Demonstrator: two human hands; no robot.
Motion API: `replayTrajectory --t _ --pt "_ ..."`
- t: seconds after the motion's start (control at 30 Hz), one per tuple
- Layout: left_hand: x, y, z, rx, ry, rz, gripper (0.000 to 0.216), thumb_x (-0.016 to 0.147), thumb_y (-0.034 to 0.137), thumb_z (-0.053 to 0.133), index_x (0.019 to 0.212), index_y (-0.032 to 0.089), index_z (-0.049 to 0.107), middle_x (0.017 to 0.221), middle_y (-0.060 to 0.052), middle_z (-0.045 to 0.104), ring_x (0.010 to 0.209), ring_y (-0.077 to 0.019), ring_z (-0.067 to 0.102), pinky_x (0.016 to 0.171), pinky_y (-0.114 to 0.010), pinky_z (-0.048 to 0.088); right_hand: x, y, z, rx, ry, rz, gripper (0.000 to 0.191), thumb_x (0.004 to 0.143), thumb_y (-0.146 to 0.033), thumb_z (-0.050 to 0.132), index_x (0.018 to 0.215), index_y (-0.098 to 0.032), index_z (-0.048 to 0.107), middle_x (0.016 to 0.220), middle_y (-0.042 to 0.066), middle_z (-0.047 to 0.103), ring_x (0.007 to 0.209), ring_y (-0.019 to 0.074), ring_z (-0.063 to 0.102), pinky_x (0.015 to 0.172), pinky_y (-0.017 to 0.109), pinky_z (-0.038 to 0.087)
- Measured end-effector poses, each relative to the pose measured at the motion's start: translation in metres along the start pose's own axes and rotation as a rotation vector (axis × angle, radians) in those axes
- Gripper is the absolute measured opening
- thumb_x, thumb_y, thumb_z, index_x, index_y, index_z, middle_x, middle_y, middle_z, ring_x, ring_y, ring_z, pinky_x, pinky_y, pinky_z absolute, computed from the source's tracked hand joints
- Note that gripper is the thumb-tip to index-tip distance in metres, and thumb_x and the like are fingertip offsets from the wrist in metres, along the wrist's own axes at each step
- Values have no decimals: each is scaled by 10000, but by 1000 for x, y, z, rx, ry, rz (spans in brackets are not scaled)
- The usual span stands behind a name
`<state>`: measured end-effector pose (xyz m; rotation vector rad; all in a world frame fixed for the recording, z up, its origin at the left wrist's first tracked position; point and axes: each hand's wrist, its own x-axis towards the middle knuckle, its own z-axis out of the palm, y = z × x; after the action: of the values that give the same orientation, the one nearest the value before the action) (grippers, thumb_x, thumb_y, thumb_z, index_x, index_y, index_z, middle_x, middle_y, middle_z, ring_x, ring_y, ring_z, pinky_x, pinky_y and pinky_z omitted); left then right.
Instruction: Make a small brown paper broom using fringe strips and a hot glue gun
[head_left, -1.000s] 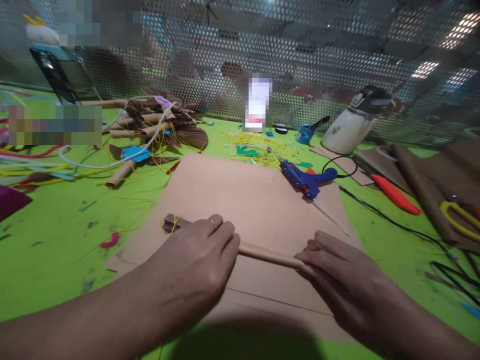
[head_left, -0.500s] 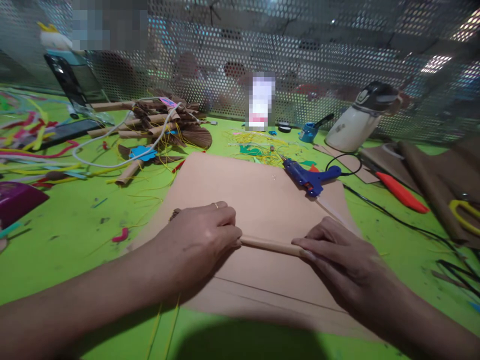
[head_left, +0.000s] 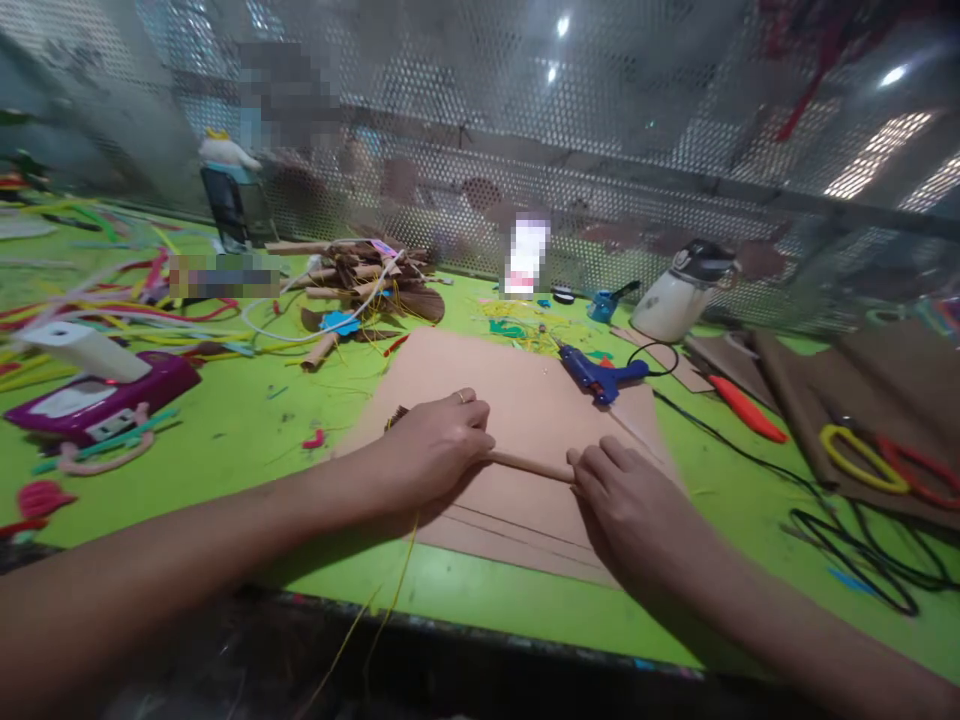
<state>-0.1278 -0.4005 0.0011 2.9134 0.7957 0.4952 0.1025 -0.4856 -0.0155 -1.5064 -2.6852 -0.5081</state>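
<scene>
Between my hands runs a thin rolled brown paper tube (head_left: 531, 465), low over a stack of brown paper sheets (head_left: 480, 365). My left hand (head_left: 444, 435) is closed around its left part, with that end hidden under the fingers. Fingers of my right hand (head_left: 626, 490) close over the tube's right end. A dark pleated paper piece (head_left: 395, 417) peeks out behind my left wrist, and yellow string (head_left: 405, 570) hangs below that arm. Beyond my right hand, a blue glue gun (head_left: 598, 375) lies on the sheets' far right part.
A pile of paper tubes and fans (head_left: 367, 275) lies back left. Left is a purple power strip (head_left: 142, 400) with a white plug. To the right are an orange-red cutter (head_left: 748, 408), yellow-handled scissors (head_left: 862, 460) and black cable (head_left: 855, 560). A white jug (head_left: 671, 295) stands at the back.
The camera view has shifted, bringing the table's front edge and more of both sides into sight. My right hand's fingers have curled further over the tube's end; the left keeps its hold.
</scene>
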Motion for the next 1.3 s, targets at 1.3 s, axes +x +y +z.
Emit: replayTrajectory --t 1.3 --pt "0 98 -10 -1769 716 -707 195 749 256 700 789 68 674 785 -99 686 699 -154 640 699 -280 546 -14 -43 -66 -491 265 -114 421 720 54 446 1128 67 550 723 138 603 635 248 563 466 335 418"
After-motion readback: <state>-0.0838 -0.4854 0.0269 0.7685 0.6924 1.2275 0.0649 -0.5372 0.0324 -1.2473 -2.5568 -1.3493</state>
